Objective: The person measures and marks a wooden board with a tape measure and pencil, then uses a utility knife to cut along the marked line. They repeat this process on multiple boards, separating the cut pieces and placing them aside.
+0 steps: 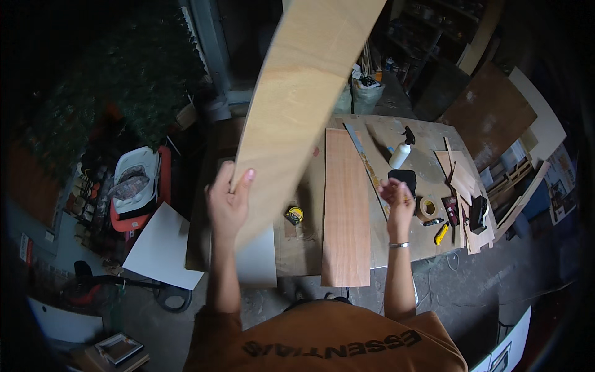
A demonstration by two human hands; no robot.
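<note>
My left hand (228, 201) grips a long pale plywood board (297, 93) by its left edge, with the thumb on the near face. Tilted upward, the board rises past the top of the view and hides part of the table. Raised over the table's right half, my right hand (398, 201) has loosely curled fingers, somewhat apart, and nothing shows in it. Between the hands a reddish-brown wood panel (346, 211) lies lengthwise on the table. A long metal ruler (365, 161) lies slanted along its right side, and a yellow-black tape measure (294, 215) sits to its left.
On the worktable (434, 133) at right are a white spray bottle (400, 154), a tape roll (428, 207), a yellow cutter (441, 234) and wood offcuts (462, 180). A white sheet (164, 245) stands left of the table. Large boards (496, 111) lean at far right.
</note>
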